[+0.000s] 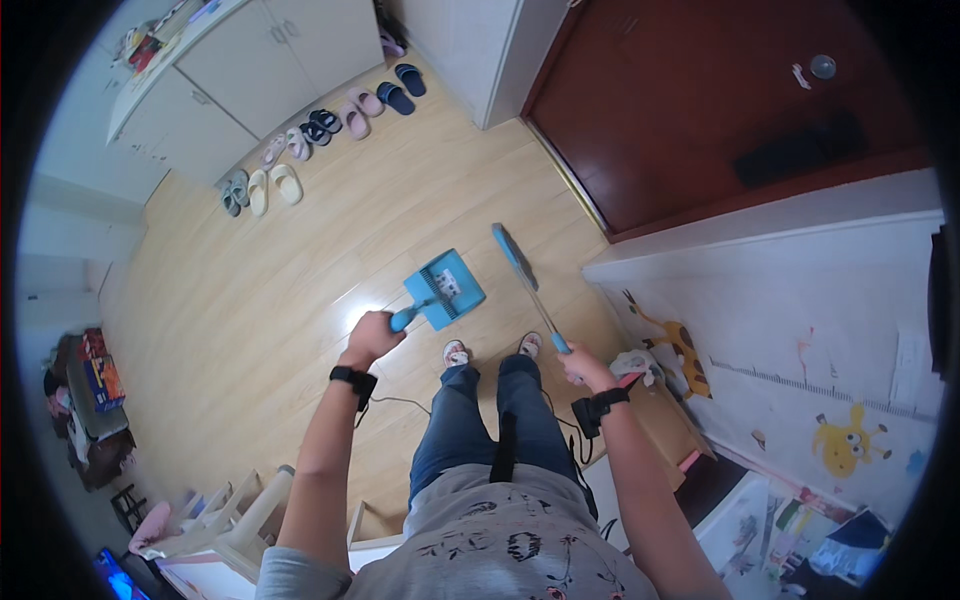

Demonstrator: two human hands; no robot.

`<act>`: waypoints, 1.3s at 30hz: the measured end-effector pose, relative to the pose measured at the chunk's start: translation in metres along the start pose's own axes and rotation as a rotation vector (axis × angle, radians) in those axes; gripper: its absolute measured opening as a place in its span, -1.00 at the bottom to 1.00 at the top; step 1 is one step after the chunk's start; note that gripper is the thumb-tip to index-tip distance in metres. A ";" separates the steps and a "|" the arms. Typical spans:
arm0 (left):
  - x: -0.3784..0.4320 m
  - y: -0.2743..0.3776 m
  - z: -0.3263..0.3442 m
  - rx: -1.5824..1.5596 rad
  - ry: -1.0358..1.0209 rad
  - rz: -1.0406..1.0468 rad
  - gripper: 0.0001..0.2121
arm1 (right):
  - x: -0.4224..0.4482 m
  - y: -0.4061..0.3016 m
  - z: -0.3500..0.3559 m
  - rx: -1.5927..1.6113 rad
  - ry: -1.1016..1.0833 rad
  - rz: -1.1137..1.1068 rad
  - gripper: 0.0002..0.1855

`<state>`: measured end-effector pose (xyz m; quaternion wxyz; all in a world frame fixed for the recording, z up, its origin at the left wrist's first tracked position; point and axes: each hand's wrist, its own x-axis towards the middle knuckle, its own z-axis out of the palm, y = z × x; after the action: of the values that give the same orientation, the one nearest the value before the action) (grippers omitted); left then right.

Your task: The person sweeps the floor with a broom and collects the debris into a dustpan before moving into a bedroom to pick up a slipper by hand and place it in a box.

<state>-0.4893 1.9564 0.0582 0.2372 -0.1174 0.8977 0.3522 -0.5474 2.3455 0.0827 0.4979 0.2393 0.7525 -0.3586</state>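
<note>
My left hand (pixel 373 337) grips the handle of a blue dustpan (pixel 466 279), which is held out ahead of my feet. A row of comb teeth crosses the pan, and a label bearing print sits inside it. In my right hand (pixel 587 366) is the blue grip of a broom (pixel 538 304) with a metal stick. The broom's blue head with dark bristles points away from me, to the right of the dustpan and apart from it. Whether the pan or the bristles touch the wood-look floor (pixel 337 247) I cannot tell.
Several pairs of slippers (pixel 286 184) line the foot of a white cabinet (pixel 247 67). A dark red door (pixel 675 112) is at the upper right. Beside my right leg stands a cardboard box (pixel 664 420) with a plastic bag, along a wall with giraffe stickers (pixel 682 352).
</note>
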 end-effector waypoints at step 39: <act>-0.057 -0.066 -0.042 -0.447 0.701 -0.950 -0.80 | 0.315 -0.417 0.053 -0.638 0.234 -0.458 -0.72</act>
<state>-0.4294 1.8821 0.0761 0.0293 -0.6583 0.6768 0.3280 -0.9385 2.0435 -0.0948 0.3654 -0.0615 0.9114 -0.1791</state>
